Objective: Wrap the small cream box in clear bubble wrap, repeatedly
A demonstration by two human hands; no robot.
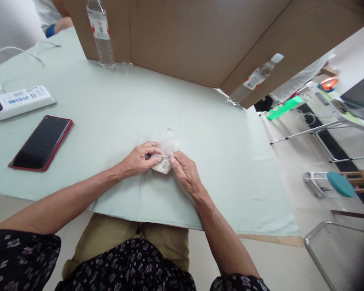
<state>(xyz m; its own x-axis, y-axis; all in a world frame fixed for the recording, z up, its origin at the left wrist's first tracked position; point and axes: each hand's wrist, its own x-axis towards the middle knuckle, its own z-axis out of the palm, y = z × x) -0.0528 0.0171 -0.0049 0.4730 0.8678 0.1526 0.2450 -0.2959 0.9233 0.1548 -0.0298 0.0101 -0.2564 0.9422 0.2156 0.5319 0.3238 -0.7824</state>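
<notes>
Between my two hands, low over the middle of the table, is a small clear plastic bag (pixel 168 143) with its loose part spread away from me. Its near part lies over a small pale, flat-sided item (pixel 162 166) with dark printed marks, whose kind I cannot make out. My left hand (pixel 138 160) pinches the bag's left side between thumb and fingers. On the other side, my right hand (pixel 185 169) is closed on the bag's right edge. Fingers hide part of the bag and the item.
A black phone in a red case (pixel 42 142) lies at left, below a white power strip (pixel 26 101) with a cable. Two water bottles (pixel 100 34) (pixel 256 81) stand against a tall cardboard panel (pixel 182 40). Stools (pixel 340 184) and a cluttered side table (pixel 330 103) are at right.
</notes>
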